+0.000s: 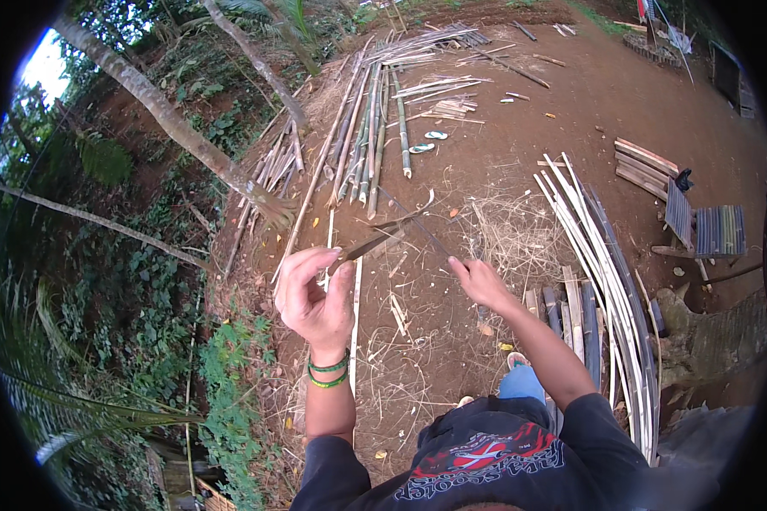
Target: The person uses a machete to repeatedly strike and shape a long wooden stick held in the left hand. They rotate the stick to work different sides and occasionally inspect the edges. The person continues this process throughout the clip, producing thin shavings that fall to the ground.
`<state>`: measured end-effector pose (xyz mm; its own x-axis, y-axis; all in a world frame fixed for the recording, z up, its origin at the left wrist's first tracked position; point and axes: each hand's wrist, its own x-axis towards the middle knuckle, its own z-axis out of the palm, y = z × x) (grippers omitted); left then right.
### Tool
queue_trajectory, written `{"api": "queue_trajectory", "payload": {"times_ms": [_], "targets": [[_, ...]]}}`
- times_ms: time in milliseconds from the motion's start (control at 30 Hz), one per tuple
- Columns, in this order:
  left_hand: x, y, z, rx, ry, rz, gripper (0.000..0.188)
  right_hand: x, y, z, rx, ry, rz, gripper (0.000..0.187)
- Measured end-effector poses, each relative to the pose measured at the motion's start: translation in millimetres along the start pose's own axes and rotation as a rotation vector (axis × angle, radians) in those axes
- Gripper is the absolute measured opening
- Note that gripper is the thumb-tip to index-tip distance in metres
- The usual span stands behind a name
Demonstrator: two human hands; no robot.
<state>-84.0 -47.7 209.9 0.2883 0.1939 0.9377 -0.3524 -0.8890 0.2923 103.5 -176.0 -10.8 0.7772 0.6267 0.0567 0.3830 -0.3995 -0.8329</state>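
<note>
**Brown ground (571,111) is spreading under careful handwork**

Ahead, long bamboo poles (371,128) are lying in a pile, and at the right, pale strips (609,281) are forming a curved bundle. Loose shavings (511,226) are covering some soil between them. The left hand (315,298) is holding a dark strip (368,246); the right hand (484,283) is holding a thin dark rod (435,241), perhaps a blade.

These 2 pieces are crossing in the view; if they are touching, I cannot tell. In my judgement, the work is going best when the left hand is keeping its piece steady, the right is moving lightly, and the crossing is staying away from skin.

The left thumb and fingertips are pinching together on the strip's near end; its free part is pointing forward and right, beyond them. The right fingers are clamping the rod's near end, which is running forward and left.
</note>
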Motion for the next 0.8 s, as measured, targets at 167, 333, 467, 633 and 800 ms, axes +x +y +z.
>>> {"api": "queue_trajectory", "payload": {"times_ms": [167,333,467,633,800], "targets": [[14.4,-15.9,21.0,-0.059,0.146,-0.051,0.014,40.1,-17.6,-19.0,0.432,-0.37,0.146,0.071],[33.2,-39.9,31.0,-0.139,0.317,-0.069,0.014,64.8,-38.0,-46.2,0.604,-0.558,0.247,0.07],[35.9,-45.4,29.9,-0.089,0.425,-0.083,0.014,39.6,-88.4,-63.6,0.137,-0.35,-0.085,0.065],[31.1,-47.1,32.1,0.012,0.478,0.005,0.015,34.6,-93.0,-43.0,0.327,-0.105,-0.576,0.057],[25.8,-51.9,35.6,0.235,0.35,-0.105,0.016,142.7,30.6,20.9,-0.012,-0.223,0.024,0.066]]}}
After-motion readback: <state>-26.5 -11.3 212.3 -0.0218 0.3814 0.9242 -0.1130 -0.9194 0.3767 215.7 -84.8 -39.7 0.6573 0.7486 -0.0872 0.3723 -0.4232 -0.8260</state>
